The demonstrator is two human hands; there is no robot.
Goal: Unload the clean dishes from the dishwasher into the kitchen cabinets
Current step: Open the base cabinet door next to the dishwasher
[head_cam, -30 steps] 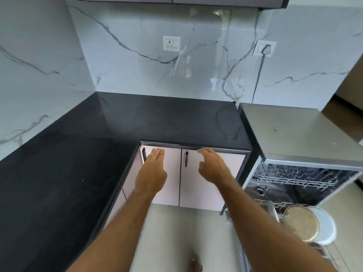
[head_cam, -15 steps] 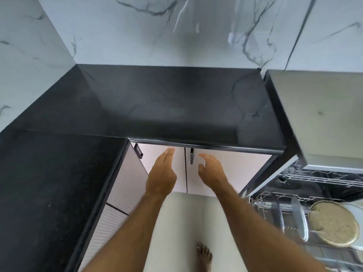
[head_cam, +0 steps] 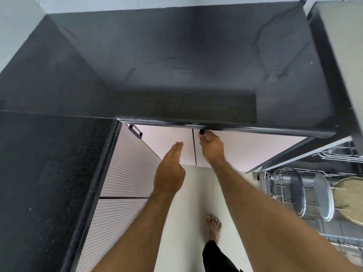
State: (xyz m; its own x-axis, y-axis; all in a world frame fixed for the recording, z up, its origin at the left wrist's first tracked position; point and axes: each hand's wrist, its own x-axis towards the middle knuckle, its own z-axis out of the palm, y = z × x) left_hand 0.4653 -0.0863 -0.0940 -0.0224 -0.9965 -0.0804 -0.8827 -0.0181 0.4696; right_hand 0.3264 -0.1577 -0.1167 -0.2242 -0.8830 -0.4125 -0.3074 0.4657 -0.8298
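Black stone tabletop [head_cam: 176,61] wraps an L-corner above the hands; pale floor [head_cam: 192,203] below. Right hand [head_cam: 213,149] curls its fingers at the dark handle [head_cam: 201,131] of the right cabinet door [head_cam: 245,148], under the tabletop edge. Left hand [head_cam: 170,171] flat, fingers straight, holding nothing, before the left door [head_cam: 167,138]. Dishwasher rack [head_cam: 284,185] with upright plates [head_cam: 322,197] lies right of the right forearm. Since half a second ago, the right hand has reached the handle.
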